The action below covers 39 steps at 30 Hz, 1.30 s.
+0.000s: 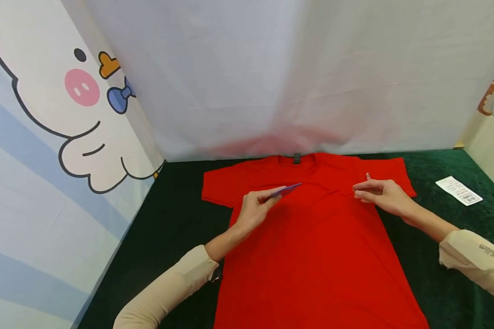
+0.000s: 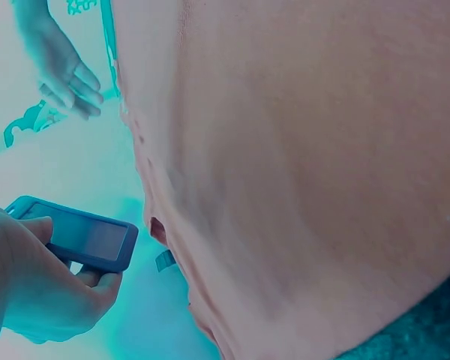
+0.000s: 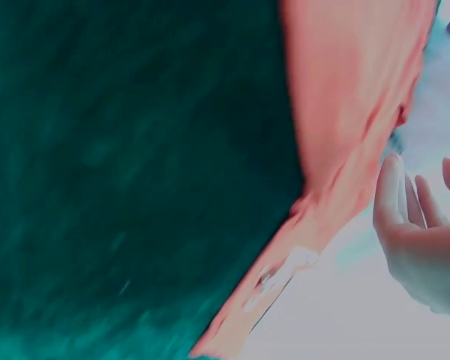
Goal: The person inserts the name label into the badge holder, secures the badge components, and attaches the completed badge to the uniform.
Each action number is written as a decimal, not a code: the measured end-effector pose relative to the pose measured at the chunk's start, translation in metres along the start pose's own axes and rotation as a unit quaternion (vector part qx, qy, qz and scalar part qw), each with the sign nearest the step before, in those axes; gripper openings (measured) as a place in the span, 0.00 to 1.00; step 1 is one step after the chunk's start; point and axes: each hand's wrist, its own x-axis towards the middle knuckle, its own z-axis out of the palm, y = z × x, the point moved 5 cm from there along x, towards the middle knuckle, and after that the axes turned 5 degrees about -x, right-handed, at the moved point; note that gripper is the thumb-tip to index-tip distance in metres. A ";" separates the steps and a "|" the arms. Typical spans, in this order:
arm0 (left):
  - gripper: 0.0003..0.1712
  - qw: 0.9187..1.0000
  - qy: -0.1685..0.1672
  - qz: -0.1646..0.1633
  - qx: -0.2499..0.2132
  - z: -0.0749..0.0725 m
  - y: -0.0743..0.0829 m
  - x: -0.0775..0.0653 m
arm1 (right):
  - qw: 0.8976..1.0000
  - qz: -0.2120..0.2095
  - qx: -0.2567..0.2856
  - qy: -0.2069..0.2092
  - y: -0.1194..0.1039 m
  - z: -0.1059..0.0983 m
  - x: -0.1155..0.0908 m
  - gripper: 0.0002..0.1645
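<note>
A red T-shirt (image 1: 308,246) lies spread flat, its collar at the far side and a dark neck label (image 1: 297,158) inside it. My left hand (image 1: 255,208) is over the chest and grips a thin, flat purple rectangle (image 1: 287,189). In the left wrist view this phone-like rectangle (image 2: 82,236) shows a rounded frame around a smooth panel, with thumb and fingers on its sides. My right hand (image 1: 380,194) is over the shirt near the right sleeve, fingers loosely extended and holding nothing. Just beyond its fingers, a small whitish thing (image 1: 368,176) lies on the shirt.
Dark green cloth (image 1: 181,219) covers the table under the shirt. A white printed slip (image 1: 459,190) with a square code lies at the right. A pale curtain (image 1: 271,77) rises behind the far edge, and a cartoon-printed panel (image 1: 37,151) stands at the left.
</note>
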 end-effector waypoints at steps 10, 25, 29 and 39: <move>0.18 0.995 -0.014 0.082 0.058 0.009 0.006 0.001 | 0.980 -0.013 0.181 -0.084 -0.043 0.031 -0.004 0.33; 0.21 0.968 -0.052 0.192 0.150 0.025 0.013 -0.004 | 0.969 -0.011 0.227 -0.099 -0.077 0.063 0.004 0.31; 0.20 0.965 -0.062 0.198 0.162 0.026 0.010 -0.004 | 0.960 0.019 0.258 -0.103 -0.076 0.067 0.004 0.32; 0.20 0.963 -0.088 0.188 0.172 0.025 0.005 -0.006 | 0.939 0.062 0.321 -0.109 -0.074 0.071 0.003 0.36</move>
